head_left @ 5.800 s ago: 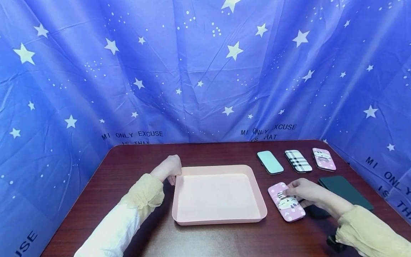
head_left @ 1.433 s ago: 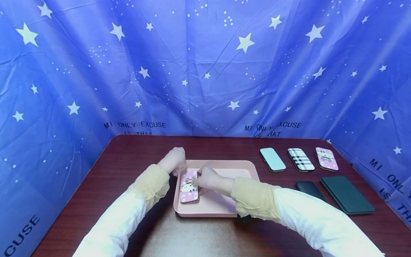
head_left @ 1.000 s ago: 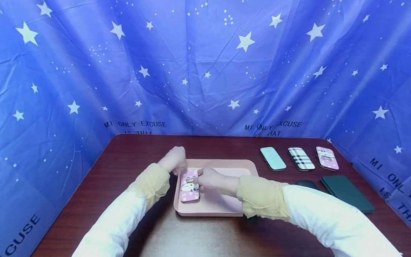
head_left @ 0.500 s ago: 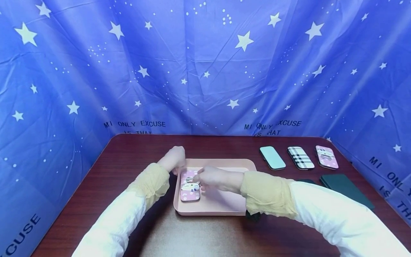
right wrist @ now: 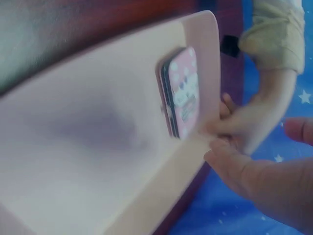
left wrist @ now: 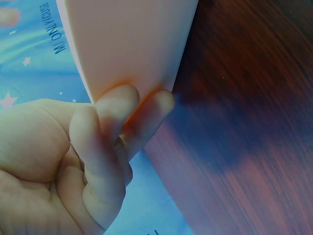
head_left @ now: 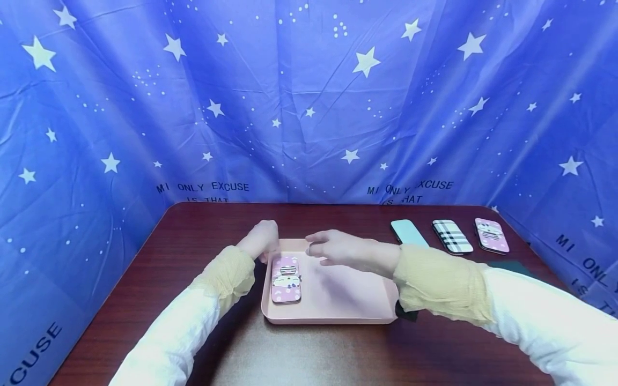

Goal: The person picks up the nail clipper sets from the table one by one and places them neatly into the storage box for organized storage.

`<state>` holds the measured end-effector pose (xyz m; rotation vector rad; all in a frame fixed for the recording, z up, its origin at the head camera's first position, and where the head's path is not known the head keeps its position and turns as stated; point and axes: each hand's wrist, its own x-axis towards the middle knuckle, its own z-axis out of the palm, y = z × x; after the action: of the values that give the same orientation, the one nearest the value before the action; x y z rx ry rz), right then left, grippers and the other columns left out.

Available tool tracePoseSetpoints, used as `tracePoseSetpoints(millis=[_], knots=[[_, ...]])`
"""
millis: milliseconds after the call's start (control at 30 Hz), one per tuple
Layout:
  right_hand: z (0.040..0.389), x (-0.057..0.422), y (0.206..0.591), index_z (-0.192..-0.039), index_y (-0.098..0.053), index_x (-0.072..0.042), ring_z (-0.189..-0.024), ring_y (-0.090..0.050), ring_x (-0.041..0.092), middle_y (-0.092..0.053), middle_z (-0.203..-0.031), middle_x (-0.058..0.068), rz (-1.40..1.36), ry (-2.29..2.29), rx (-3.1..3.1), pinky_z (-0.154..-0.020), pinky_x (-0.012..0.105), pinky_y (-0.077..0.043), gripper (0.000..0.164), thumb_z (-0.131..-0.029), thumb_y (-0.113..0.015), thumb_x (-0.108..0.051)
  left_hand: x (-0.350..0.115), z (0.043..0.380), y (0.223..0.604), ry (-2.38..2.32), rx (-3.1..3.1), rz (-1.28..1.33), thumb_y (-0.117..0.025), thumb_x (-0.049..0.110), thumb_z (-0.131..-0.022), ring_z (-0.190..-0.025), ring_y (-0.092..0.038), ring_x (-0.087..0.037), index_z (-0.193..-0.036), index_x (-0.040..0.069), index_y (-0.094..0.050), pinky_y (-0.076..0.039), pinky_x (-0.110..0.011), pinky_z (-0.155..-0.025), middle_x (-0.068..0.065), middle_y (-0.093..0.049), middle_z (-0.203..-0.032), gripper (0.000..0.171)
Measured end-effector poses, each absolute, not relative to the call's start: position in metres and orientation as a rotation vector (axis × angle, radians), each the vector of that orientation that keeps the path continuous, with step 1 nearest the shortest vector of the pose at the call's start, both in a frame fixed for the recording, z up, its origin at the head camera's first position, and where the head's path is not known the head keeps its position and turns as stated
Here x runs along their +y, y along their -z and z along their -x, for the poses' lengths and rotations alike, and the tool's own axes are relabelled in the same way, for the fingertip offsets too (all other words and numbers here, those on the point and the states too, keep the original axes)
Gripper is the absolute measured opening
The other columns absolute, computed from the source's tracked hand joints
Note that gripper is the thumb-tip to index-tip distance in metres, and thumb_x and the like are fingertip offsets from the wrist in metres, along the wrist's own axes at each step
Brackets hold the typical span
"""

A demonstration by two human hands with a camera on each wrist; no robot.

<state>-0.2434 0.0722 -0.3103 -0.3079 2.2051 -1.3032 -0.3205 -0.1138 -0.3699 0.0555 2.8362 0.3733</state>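
Observation:
A peach-coloured tray (head_left: pixel 333 320) sits mid-table. My left hand (head_left: pixel 263 238) grips its left wall near the far corner. In the left wrist view, curled fingertips (left wrist: pixel 159 103) press the outside of the tray wall (left wrist: pixel 132 44). Along the left side inside the tray lies a small pink hard case (head_left: pixel 286 294) with a cartoon face, white dots and a striped patch. Its dark side seam and small metal clasp show in the right wrist view. My right hand (head_left: pixel 340 249) hovers over the tray's far rim, fingers spread and holding nothing, apart from the case.
At the back right lie a mint case (head_left: pixel 407 231), a plaid case (head_left: pixel 452 237) and another pink case (head_left: pixel 492 236) in a row. A dark green flat item (head_left: pixel 516 266) is mostly hidden behind the right sleeve (head_left: pixel 531 316). A blue starry curtain (head_left: pixel 309 107) hangs behind the table.
The pink case went from the table right of the tray into the tray's left side. My right hand has just let go of it and moved up and right. The left hand stays put.

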Motion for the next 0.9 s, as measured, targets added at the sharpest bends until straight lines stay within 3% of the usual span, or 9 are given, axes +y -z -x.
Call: tracePoseSetpoints(millis=[400, 700, 833, 900], knots=[[0.238, 0.125, 0.288, -0.142, -0.041, -0.008, -0.130, -0.043, 0.034, -0.044, -0.143, 0.014, 0.429, 1.078, 2.504, -0.102, 0.045, -0.046, 0.051, -0.099, -0.045, -0.035, -0.113, 0.324, 0.373, -0.375, 2.829, -0.032, -0.050, -0.007, -0.078, -0.037, -0.060, -0.018, -0.076, -0.005, -0.058, -0.052, -0.023, -0.038, -0.027, -0.064, -0.070, 0.009], [0.219, 0.165, 0.276, -0.143, -0.040, -0.009, -0.131, -0.041, 0.034, -0.045, -0.142, 0.016, 0.624, 0.832, 2.823, -0.106, 0.054, -0.036, 0.053, -0.100, -0.039, -0.042, -0.113, 0.318, 0.375, -0.376, 2.848, -0.074, -0.055, -0.006, -0.074, -0.036, -0.059, -0.015, -0.075, -0.004, -0.059, -0.051, -0.022, -0.036, -0.020, -0.062, -0.060, 0.004], [0.214, 0.181, 0.277, -0.142, -0.041, -0.008, -0.126, -0.048, 0.033, -0.046, -0.141, 0.015, 0.707, 0.770, 2.952, -0.103, 0.053, -0.040, 0.052, -0.100, -0.041, -0.039, -0.113, 0.318, 0.374, -0.327, 2.858, -0.044, -0.057, -0.006, -0.075, -0.036, -0.059, -0.016, -0.079, -0.005, -0.058, -0.051, -0.022, -0.036, -0.023, -0.062, -0.065, 0.005], [0.212, 0.189, 0.281, -0.142, -0.040, -0.007, -0.129, -0.045, 0.033, -0.043, -0.144, 0.016, 0.752, 0.720, 3.005, -0.105, 0.053, -0.037, 0.052, -0.100, -0.042, -0.038, -0.112, 0.319, 0.373, -0.323, 2.853, -0.037, -0.057, -0.006, -0.075, -0.037, -0.060, -0.016, -0.081, -0.005, -0.058, -0.051, -0.022, -0.037, -0.024, -0.062, -0.067, 0.006]])
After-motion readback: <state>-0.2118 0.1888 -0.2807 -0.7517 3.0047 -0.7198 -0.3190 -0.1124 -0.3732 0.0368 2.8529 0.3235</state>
